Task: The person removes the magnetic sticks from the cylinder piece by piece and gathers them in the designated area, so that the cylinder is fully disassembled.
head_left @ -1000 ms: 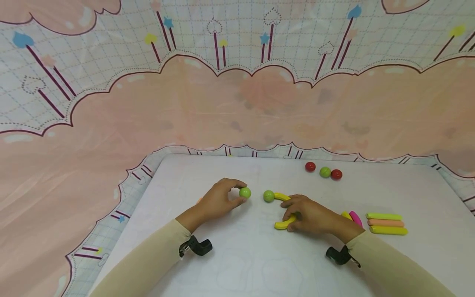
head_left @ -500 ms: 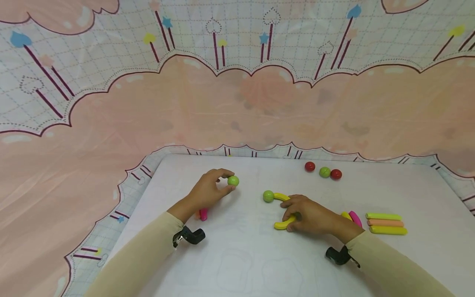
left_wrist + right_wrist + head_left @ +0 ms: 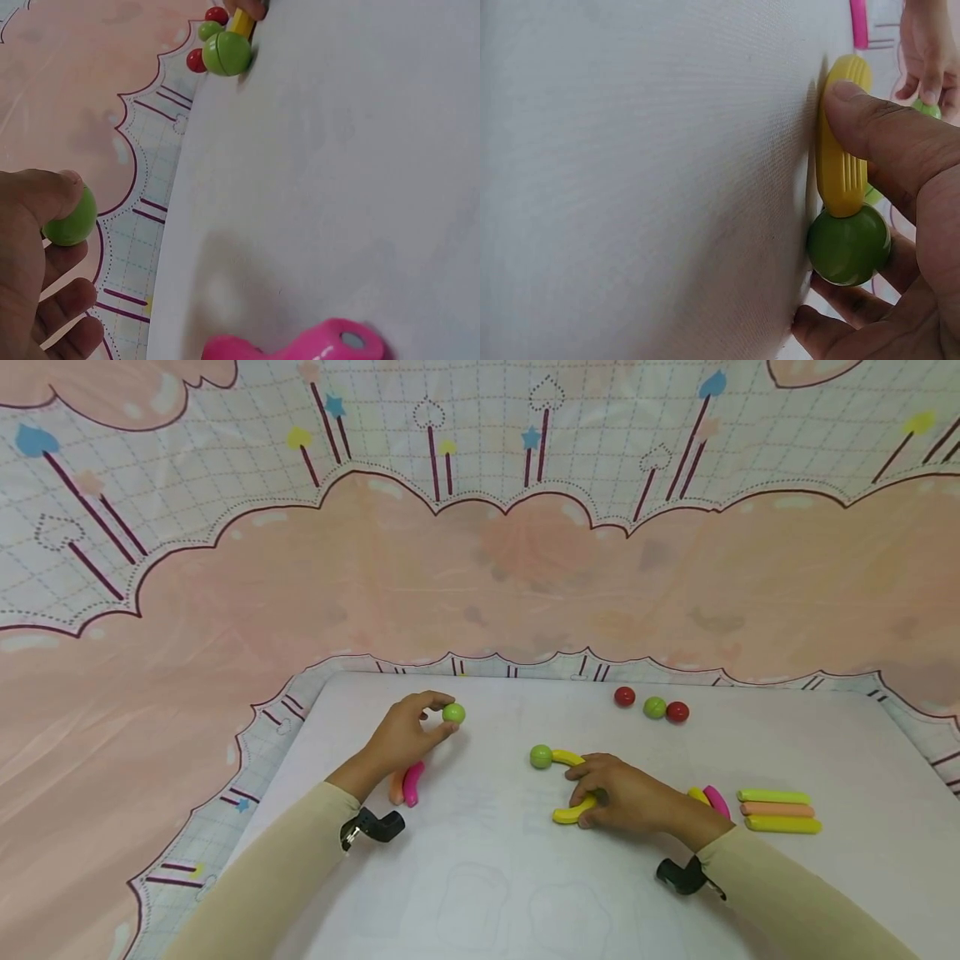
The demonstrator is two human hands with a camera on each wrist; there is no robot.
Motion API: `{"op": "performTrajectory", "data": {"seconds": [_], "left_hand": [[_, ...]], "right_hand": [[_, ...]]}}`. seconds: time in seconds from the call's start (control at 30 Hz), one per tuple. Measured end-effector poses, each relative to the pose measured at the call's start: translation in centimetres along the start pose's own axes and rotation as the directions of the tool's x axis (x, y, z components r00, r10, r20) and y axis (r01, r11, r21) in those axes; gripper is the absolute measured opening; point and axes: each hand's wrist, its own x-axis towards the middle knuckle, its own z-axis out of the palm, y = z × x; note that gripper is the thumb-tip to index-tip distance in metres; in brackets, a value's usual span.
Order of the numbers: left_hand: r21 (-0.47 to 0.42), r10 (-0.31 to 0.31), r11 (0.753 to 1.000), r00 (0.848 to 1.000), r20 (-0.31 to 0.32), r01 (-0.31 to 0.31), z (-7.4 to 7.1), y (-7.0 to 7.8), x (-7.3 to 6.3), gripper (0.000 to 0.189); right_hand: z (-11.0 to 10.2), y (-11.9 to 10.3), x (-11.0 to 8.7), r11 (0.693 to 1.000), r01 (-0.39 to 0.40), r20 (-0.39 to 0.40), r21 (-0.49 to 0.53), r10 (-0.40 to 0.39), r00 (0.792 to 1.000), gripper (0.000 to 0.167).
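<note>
Thumb and fingers of my left hand point(image 3: 405, 735) pinch a green ball point(image 3: 453, 713) above the table's back left; the left wrist view shows this ball point(image 3: 71, 219) between thumb and forefinger. Over the middle, my right hand point(image 3: 626, 797) grips a yellow curved stick point(image 3: 572, 815). In the right wrist view the thumb lies on this stick point(image 3: 841, 176), whose end meets a dark green ball point(image 3: 849, 244) with fingers around it. A second yellow curved stick point(image 3: 567, 757) runs from under that hand to another green ball point(image 3: 541, 757). The palm hides part of this assembly.
Pink point(image 3: 412, 783) and orange point(image 3: 396, 787) curved sticks lie near my left wrist. At the back are two red balls point(image 3: 624, 697) and a green one point(image 3: 655, 707). Several straight sticks point(image 3: 780, 811) lie at right, beside a pink curved stick point(image 3: 716, 802) partly behind my right wrist.
My left hand has carried the green ball left and toward the back, uncovering the pink and orange curved sticks. My right hand has stayed in place on the yellow stick.
</note>
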Motion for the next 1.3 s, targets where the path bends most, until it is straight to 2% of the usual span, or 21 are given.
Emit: {"op": "performTrajectory", "data": {"seconds": [0.43, 0.67, 1.3], "left_hand": [[0.016, -0.059, 0.998, 0.998, -0.034, 0.060, -0.9, -1.2, 0.8, 0.043], [0.024, -0.113, 0.993, 0.993, -0.038, 0.114, -1.4, -1.9, 1.4, 0.043], [-0.050, -0.189, 0.981, 0.980, -0.066, 0.186, -1.5, -3.7, 3.2, 0.042]], "right_hand": [[0.0, 0.0, 0.1, 1.000, 0.007, -0.002, -0.002, -0.007, 1.000, 0.019], [0.0, -0.1, 0.1, 1.000, 0.005, 0.000, 0.000, -0.005, 1.000, 0.019], [0.1, -0.1, 0.1, 1.000, -0.004, -0.006, -0.009, 0.004, 1.000, 0.019]]}}
